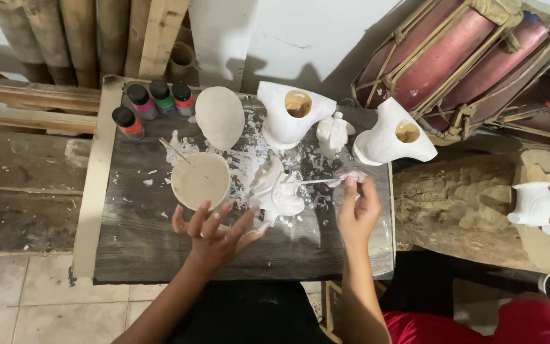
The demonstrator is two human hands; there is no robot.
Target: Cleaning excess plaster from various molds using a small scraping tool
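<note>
My right hand (358, 213) grips a thin white-coated brush (316, 181) whose tip rests on a small white figurine (275, 191) lying on the dark wooden board (135, 248). Spread open, my left hand (214, 232) hovers just left of the figurine, its fingertips at the edge of a round bowl of pale paint (200, 180). A thin stick (176, 153) leans in that bowl.
Several small paint bottles (154, 102) stand at the board's back left. A pale oval piece (221, 116), two white hollow casts (291, 114) (394, 137) and a small white figure (333, 134) sit at the back. A drum (459, 57) and log (453, 204) lie right.
</note>
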